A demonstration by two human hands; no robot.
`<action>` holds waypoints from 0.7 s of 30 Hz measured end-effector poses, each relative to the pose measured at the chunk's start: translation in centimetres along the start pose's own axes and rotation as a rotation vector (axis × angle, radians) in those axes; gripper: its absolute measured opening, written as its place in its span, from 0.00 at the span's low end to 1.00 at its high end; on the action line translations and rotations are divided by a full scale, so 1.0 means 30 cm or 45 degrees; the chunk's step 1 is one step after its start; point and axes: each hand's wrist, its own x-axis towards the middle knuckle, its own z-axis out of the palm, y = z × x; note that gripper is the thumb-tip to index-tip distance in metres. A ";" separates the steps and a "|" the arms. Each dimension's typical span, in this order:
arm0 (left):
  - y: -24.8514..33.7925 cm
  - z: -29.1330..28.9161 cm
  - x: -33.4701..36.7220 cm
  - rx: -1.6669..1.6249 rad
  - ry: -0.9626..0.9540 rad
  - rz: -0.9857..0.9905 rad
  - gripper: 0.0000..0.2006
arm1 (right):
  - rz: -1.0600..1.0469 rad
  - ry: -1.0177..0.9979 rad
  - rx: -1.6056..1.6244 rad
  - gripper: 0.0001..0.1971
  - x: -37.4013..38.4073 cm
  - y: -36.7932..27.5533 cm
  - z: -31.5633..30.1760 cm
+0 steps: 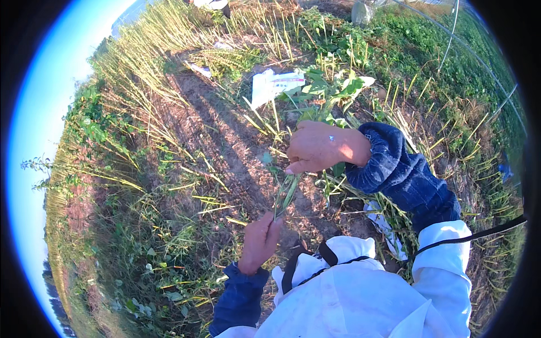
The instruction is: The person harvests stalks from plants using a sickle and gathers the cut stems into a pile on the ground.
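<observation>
Between my two hands stretches a small bunch of slim green plant stems, possibly with pods or narrow leaves. My right hand is closed in a pinch on its upper end, the back of the hand turned up. Lower and to the left, my left hand pinches the bottom end with thumb and fingers. A small green leaf shows beside the right fingertips. Both arms wear dark blue cuffs over white sleeves.
Cut yellow stalks stick up from the soil all around. A white printed bag lies ahead, near broad green leaves. Another white wrapper is by my right arm. Thin hoops arch at the far right. A black strap crosses my sleeve.
</observation>
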 end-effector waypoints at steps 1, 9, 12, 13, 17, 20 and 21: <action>0.000 -0.001 -0.003 0.018 0.010 0.017 0.09 | 0.082 -0.305 0.248 0.13 0.019 0.000 -0.016; -0.076 0.060 -0.015 -0.208 0.040 -0.049 0.12 | 0.219 0.412 1.527 0.04 -0.030 0.060 0.093; -0.096 0.032 -0.042 -0.651 0.045 -0.323 0.13 | 0.034 0.961 1.748 0.05 -0.101 0.043 0.118; -0.097 0.019 -0.050 -0.846 0.045 -0.433 0.13 | -0.004 1.067 1.899 0.05 -0.138 0.025 0.115; -0.089 0.019 -0.039 -1.050 0.121 -0.428 0.14 | 0.019 0.999 1.541 0.11 -0.252 0.125 0.286; -0.087 0.003 -0.021 -1.066 0.106 -0.405 0.14 | 0.115 0.631 0.807 0.26 -0.235 0.046 0.403; -0.090 -0.008 -0.027 -1.069 0.109 -0.394 0.14 | 0.053 0.490 0.667 0.30 -0.220 -0.004 0.387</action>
